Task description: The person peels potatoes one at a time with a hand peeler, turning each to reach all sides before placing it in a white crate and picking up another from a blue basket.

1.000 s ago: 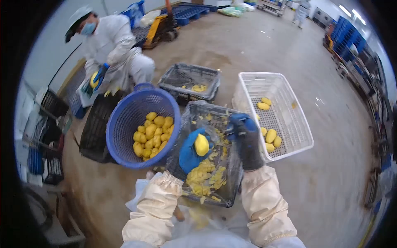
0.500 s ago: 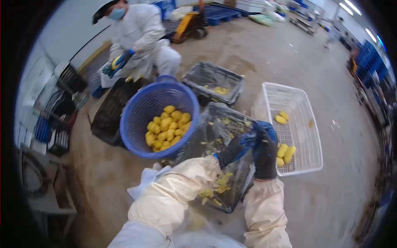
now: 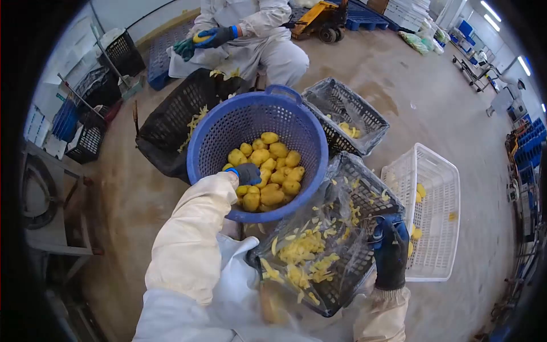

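Left hand (image 3: 248,172) has moved into blue basket (image 3: 228,126), touching potatoes (image 3: 272,195) there; we judge new potato within reach; right hand (image 3: 392,239) at black crate (image 3: 336,289) edge; whether fingers grip, we cannot tell

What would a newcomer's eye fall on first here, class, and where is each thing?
Probably the large, round blue plastic basket at centre, with rounded yellow potatoes heaped inside and the dark-gloved left hand down at them. Next, at its lower right, comes the rectangular black plastic crate strewn with thin yellow peelings. Farther right stands a rectangular white plastic crate.
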{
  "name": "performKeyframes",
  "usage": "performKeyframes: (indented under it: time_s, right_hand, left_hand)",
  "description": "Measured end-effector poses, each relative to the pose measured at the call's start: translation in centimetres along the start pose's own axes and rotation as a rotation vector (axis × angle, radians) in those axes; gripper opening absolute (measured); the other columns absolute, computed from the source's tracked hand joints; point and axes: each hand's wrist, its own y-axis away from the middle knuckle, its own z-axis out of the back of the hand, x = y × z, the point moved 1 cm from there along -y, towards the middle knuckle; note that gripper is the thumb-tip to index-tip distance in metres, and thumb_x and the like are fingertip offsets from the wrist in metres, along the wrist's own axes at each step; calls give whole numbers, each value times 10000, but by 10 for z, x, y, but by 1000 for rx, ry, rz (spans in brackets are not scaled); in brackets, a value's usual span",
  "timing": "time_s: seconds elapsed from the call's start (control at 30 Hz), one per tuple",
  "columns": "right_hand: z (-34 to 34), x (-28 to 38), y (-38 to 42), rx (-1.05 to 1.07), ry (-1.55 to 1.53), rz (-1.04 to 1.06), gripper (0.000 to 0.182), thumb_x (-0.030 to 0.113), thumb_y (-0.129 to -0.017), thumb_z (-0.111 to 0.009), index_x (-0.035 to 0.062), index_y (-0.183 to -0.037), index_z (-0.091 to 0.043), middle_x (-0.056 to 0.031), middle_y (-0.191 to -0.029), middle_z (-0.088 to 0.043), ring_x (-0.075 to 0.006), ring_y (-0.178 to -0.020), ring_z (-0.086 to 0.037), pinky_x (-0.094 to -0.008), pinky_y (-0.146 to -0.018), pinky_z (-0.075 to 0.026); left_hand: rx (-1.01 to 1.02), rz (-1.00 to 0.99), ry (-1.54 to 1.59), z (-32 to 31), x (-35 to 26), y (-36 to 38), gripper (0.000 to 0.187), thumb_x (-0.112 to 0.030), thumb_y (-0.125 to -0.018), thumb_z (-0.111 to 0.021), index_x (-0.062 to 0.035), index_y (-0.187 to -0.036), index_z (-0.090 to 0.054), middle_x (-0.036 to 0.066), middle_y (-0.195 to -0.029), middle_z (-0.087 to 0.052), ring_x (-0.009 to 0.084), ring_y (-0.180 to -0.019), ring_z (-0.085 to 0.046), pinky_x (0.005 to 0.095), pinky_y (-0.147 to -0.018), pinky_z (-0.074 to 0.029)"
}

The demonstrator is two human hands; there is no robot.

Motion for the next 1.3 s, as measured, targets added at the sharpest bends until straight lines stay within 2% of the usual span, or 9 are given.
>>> performKeyframes:
  time_s: [0.03,0.07,0.43,0.8,0.83,0.87,0.93,1.13,1.3]
  right_hand:
    - [-3,-2,-3,5,11,-30,180,206,-935,-566,29,-949,-594,-4,-730,-546,-79,-629,-507,-208,-556,-419]
    - [-6,-5,-7,9,23,-61,179,208,-933,-566,31,-952,-592,-11,-718,-549,-86,-616,-513,-212,-550,-430]
    - [-17,-10,-28,-11,-14,-128,158,189,-918,-582,31,-917,-589,-14,-706,-553,-92,-612,-526,-217,-565,-458]
    - [-11,-6,-15,129,96,104,194,170,-961,-525,-9,-937,-596,-10,-730,-552,-70,-631,-508,-205,-572,-428]
    - [-12,-4,-12,131,153,155,211,200,-949,-544,-2,-918,-596,-18,-734,-565,-76,-620,-511,-206,-561,-427]
    - [-14,-3,-9,128,135,165,211,200,-949,-544,-2,-918,-596,-18,-734,-565,-76,-620,-511,-206,-561,-427]
    - [-20,1,-2,168,43,206,199,204,-931,-569,9,-905,-598,-26,-740,-583,-79,-614,-521,-203,-557,-430]
    - [-33,13,25,315,-136,120,214,218,-899,-602,7,-936,-593,-32,-769,-574,-94,-664,-541,-208,-570,-446]
    - [-28,6,30,351,-159,61,220,209,-889,-623,11,-975,-582,-35,-766,-595,-94,-654,-559,-205,-577,-464]
  left_hand:
    - [249,176,192,-13,0,-14,208,-275,-793,-597,-134,-913,-692,163,-982,-657,302,-864,-644,406,-662,-518]
    - [251,174,203,-23,3,-19,208,-275,-793,-597,-134,-913,-692,163,-982,-657,302,-864,-644,406,-662,-518]
    - [80,196,611,-33,-2,-13,288,-283,-802,-617,-119,-1035,-659,185,-1077,-619,288,-964,-615,384,-729,-514]
    - [-34,191,853,-35,-19,0,393,-291,-810,-638,-105,-1156,-626,207,-1172,-582,274,-1065,-586,361,-797,-510]
    - [-6,583,1119,54,-53,5,572,-310,-853,-647,-50,-1333,-475,201,-1251,-525,249,-1201,-494,318,-933,-450]
    - [-117,630,1465,107,-79,9,562,-332,-893,-617,-10,-1321,-450,166,-1199,-553,248,-1174,-517,338,-958,-439]
    - [-375,309,1645,140,-94,11,512,-302,-900,-605,-33,-1309,-455,131,-1203,-543,268,-1172,-523,380,-946,-467]
    - [-493,44,2601,254,-217,20,442,-205,-910,-570,-23,-1292,-445,139,-1235,-531,250,-1104,-555,423,-980,-441]
    - [-670,-285,2581,239,-270,-8,473,-229,-928,-557,-14,-1320,-400,181,-1282,-498,304,-1187,-510,434,-1037,-407]
